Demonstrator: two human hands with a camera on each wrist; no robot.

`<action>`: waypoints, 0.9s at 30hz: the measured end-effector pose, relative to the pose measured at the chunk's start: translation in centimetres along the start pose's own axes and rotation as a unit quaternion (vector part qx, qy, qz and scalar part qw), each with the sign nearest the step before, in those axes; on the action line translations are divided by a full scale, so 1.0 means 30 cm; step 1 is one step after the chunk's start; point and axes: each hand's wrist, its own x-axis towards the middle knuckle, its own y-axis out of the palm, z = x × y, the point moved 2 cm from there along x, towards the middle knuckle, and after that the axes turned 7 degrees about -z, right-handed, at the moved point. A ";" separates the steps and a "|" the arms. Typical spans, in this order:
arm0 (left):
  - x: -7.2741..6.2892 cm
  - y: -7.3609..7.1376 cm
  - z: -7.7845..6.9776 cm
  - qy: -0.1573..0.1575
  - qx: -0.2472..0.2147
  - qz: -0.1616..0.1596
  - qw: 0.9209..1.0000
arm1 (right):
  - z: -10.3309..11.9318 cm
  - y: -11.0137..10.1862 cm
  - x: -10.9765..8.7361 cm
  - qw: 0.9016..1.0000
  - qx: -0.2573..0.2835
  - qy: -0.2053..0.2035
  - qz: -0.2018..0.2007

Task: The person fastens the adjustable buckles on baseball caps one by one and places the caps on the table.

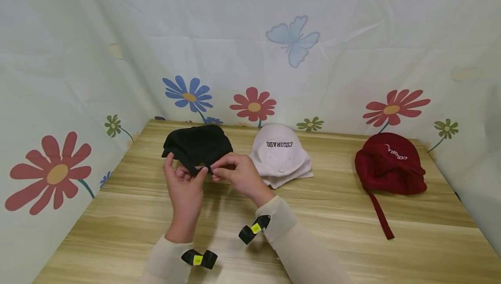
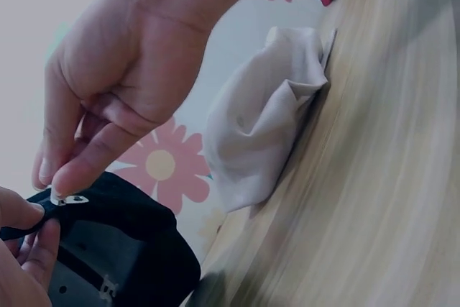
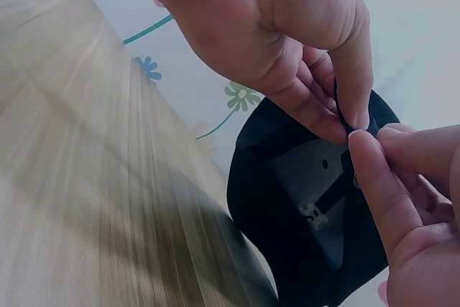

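A black cap (image 1: 197, 142) is held by its back strap between both hands, over the left part of the table. My left hand (image 1: 184, 188) pinches one part of the strap between thumb and fingers, while its index finger touches the cap's edge. Close beside it, my right hand (image 1: 238, 173) pinches the strap's other part. In the left wrist view a small metal buckle (image 2: 72, 199) shows at the right hand's fingertips. The cap's open underside faces the wrist cameras, with a light label (image 3: 314, 216) inside. Fingertips partly hide the strap.
Right of the hands lies a white cap (image 1: 278, 151) lettered COLORADO. A dark red cap (image 1: 391, 164) sits farther right on the wooden table (image 1: 332, 214), its strap (image 1: 380, 216) trailing forward. Behind hangs a flower-printed curtain (image 1: 219, 23).
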 end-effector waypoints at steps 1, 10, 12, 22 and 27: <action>-0.001 0.001 0.002 -0.002 -0.004 0.000 1.000 | -0.001 -0.001 -0.001 1.000 -0.001 0.001 0.000; -0.004 0.015 0.005 -0.022 -0.061 -0.010 0.998 | -0.008 -0.017 -0.007 0.999 0.029 -0.033 0.016; -0.003 0.017 0.006 -0.024 -0.074 -0.016 0.997 | -0.011 -0.019 -0.009 0.998 0.040 -0.042 0.024; 0.000 0.020 0.008 -0.026 -0.102 -0.030 0.994 | -0.026 -0.020 -0.009 0.999 0.048 0.000 -0.022; -0.007 0.020 0.012 -0.017 -0.087 -0.023 0.996 | -0.019 -0.024 -0.008 0.998 0.018 0.030 -0.056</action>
